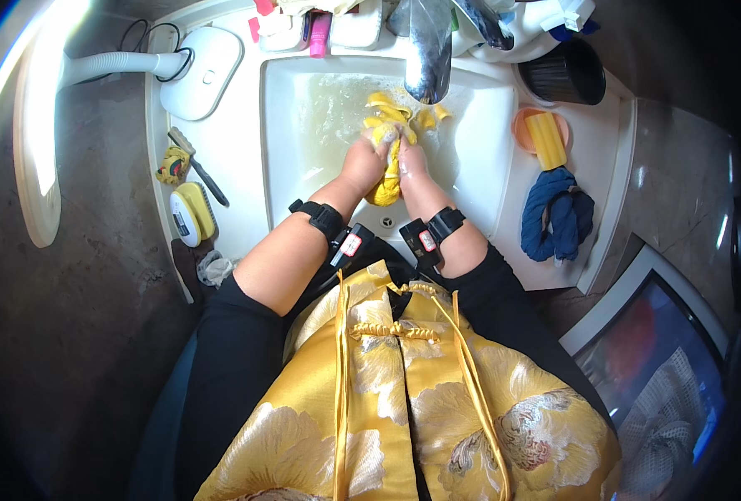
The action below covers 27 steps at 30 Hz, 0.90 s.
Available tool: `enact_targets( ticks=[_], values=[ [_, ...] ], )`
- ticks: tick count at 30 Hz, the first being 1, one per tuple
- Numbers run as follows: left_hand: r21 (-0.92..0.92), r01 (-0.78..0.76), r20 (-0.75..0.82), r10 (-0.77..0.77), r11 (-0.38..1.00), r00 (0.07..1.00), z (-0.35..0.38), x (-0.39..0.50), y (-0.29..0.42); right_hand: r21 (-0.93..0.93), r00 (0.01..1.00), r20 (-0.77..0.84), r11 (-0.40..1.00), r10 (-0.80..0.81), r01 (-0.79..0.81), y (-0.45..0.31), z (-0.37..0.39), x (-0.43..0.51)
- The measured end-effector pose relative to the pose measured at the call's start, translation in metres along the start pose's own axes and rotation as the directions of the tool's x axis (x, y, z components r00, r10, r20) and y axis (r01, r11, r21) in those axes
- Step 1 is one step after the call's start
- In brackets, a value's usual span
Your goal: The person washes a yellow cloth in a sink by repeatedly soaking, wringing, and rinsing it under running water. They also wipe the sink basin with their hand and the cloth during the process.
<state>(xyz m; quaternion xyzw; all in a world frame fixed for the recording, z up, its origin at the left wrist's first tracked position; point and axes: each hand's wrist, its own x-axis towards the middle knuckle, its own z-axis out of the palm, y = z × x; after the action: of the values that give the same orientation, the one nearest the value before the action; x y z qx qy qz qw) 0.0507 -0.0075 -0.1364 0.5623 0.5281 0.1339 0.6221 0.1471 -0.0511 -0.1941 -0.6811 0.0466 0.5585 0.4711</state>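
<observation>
Both hands are together over a white washbasin (502, 156) that holds cloudy, sudsy water. My left hand (365, 160) grips a wet yellow cloth (385, 188) from the left side, with some foam near the thumb. Against the cloth's right side, my right hand (411, 156) closes on it too. One end of the cloth hangs down between the wrists; the rest spreads in folds beyond the fingers, below the metal faucet (430, 75). The fingertips are partly hidden by the cloth. An overflow hole (387, 222) shows at the basin's near wall.
Left of the basin lie a white lamp base (201, 75), a dark-handled brush (207, 178) and a yellow-and-white scrub brush (194, 214). On the right are a yellow soap bar (546, 141) on a pink dish, a blue cloth (555, 216) and a black cup (564, 72). A pink tube (319, 34) stands behind.
</observation>
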Motion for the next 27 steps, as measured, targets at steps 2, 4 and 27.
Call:
enact_targets(
  ticks=[2, 4, 27],
  values=[
    [0.178, 0.102, -0.007, -0.103, 0.979, 0.995, -0.005, 0.004, 0.007, -0.002, 0.997, -0.062, 0.999, 0.045, -0.045, -0.004, 0.003, -0.013],
    [0.383, 0.202, -0.023, -0.209, 0.901, 0.978, -0.012, 0.008, 0.012, -0.145, 0.997, -0.055, 0.988, 0.054, -0.062, -0.008, 0.001, -0.022],
    [0.769, 0.135, 0.021, -0.235, 0.625, 0.972, -0.021, 0.032, -0.039, -0.783, 0.994, 0.113, 0.614, -0.015, 0.098, 0.014, -0.024, 0.013]
  ],
)
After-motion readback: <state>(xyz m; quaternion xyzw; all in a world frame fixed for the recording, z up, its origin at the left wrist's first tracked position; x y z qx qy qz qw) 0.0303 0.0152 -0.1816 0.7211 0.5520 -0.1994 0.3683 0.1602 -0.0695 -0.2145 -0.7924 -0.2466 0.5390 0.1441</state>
